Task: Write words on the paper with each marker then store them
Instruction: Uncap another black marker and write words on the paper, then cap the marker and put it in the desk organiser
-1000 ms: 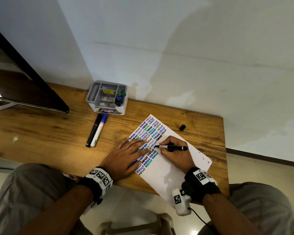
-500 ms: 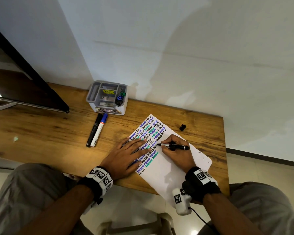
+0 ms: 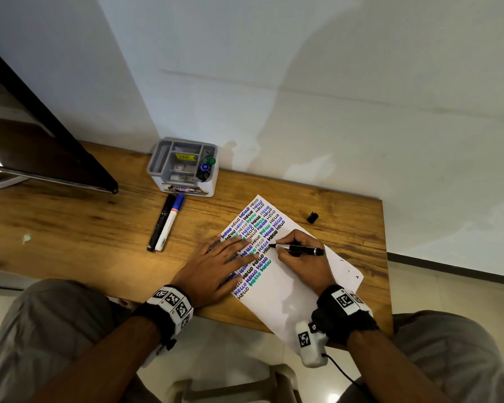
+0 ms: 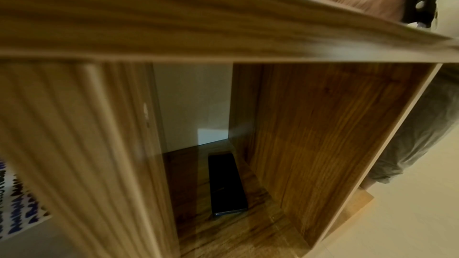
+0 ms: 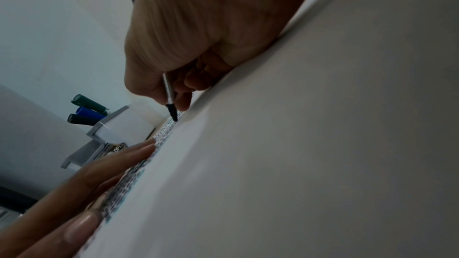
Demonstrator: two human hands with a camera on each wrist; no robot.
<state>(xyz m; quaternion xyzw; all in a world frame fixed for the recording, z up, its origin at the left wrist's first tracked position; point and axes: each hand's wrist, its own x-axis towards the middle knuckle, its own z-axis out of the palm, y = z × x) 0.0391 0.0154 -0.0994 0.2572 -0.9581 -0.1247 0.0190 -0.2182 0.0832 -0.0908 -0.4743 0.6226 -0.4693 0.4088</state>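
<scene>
Two hands share the job: the left hand point(image 3: 216, 269) lies flat, pinning the paper point(image 3: 277, 292) on the counter point(image 3: 70, 225), while the right hand point(image 3: 301, 257) pinches the marker point(image 3: 298, 250), tip down. Keep strokes light and level; farther off, its cap point(image 3: 312, 217) and the holder point(image 3: 184, 167) wait.

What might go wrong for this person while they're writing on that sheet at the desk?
Three things, as guesses. The left hand lies flat over rows already written, so fresh ink might smear. The paper hangs past the desk's front edge, so it could slip or crease if that hand lifts. The small black cap lies loose near the desk's far corner, away from the black marker held by the right hand, and might roll off.
</scene>
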